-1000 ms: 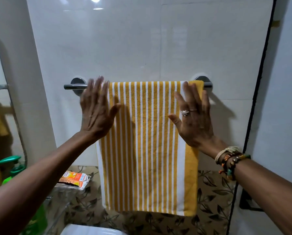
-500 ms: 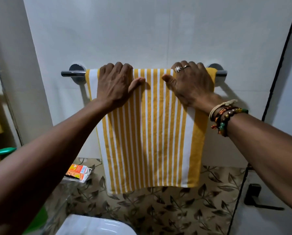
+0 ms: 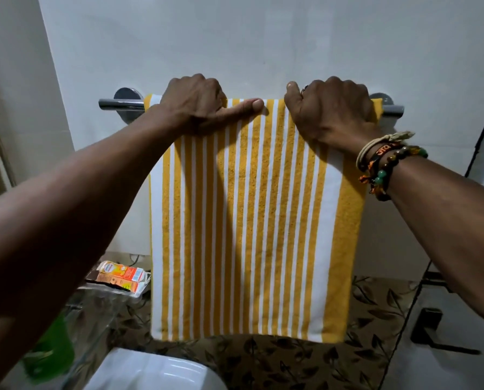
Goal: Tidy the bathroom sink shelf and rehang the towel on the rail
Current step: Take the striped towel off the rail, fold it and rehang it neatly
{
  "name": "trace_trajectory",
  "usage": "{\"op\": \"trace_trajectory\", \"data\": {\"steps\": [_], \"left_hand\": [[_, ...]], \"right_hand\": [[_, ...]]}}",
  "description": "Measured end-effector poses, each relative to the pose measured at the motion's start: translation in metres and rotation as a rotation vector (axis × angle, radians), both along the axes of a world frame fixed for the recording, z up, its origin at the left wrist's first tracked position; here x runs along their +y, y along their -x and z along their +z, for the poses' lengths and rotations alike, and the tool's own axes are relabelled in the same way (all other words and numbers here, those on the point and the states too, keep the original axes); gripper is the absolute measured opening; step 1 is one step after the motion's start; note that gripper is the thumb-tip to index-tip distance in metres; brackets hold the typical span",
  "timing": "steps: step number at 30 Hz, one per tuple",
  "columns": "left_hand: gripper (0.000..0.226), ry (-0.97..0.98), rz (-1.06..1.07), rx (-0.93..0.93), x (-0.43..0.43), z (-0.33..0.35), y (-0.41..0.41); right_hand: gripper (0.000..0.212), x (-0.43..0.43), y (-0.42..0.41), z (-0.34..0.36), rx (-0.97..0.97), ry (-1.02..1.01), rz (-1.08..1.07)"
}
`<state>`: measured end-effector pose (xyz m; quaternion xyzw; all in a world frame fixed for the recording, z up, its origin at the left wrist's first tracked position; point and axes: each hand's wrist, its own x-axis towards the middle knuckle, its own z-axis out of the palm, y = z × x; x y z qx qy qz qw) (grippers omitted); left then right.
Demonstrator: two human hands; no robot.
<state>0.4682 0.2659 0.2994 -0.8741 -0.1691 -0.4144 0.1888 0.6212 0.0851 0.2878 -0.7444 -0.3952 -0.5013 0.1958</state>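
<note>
A yellow and white striped towel (image 3: pixel 252 220) hangs flat over the chrome rail (image 3: pixel 119 104) on the white wall. My left hand (image 3: pixel 198 104) lies curled over the towel's top fold near its left end, thumb stretched along the rail. My right hand (image 3: pixel 330 111), with a ring and beaded bracelets at the wrist, is curled over the top fold near the right end. Both hands hide most of the rail under the towel; only its two ends and round mounts show.
An orange carton (image 3: pixel 121 275) lies on the glass shelf (image 3: pixel 94 313) at lower left, beside a green bottle (image 3: pixel 50 353). A white ceramic fixture (image 3: pixel 150 372) sits below the towel. A black door handle (image 3: pixel 432 333) is at lower right. Leaf-patterned tiles cover the lower wall.
Both hands rose from flat on the towel's front to its top fold and closed over the rail. The towel has spread further left along the rail.
</note>
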Motion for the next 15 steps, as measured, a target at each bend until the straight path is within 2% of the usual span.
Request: {"op": "trace_trajectory", "data": {"steps": [4, 7, 11, 13, 15], "left_hand": [[0.08, 0.008, 0.017, 0.043, 0.001, 0.003, 0.001], [0.084, 0.0, 0.034, 0.055, 0.001, 0.0, 0.005], [0.089, -0.129, -0.072, -0.115, -0.006, -0.023, 0.021], [0.092, -0.257, -0.056, -0.3, -0.011, -0.043, 0.028], [0.096, -0.289, -0.04, -0.373, -0.013, -0.063, 0.035]], "right_hand": [[0.064, -0.001, 0.0, 0.001, 0.015, 0.019, -0.004], [0.073, -0.007, 0.001, -0.002, 0.012, 0.076, 0.014], [0.09, -0.017, 0.01, -0.007, 0.014, 0.146, 0.023], [0.093, -0.026, 0.016, -0.022, -0.122, 0.041, 0.031], [0.094, -0.036, 0.023, -0.044, -0.314, -0.072, 0.091]]}}
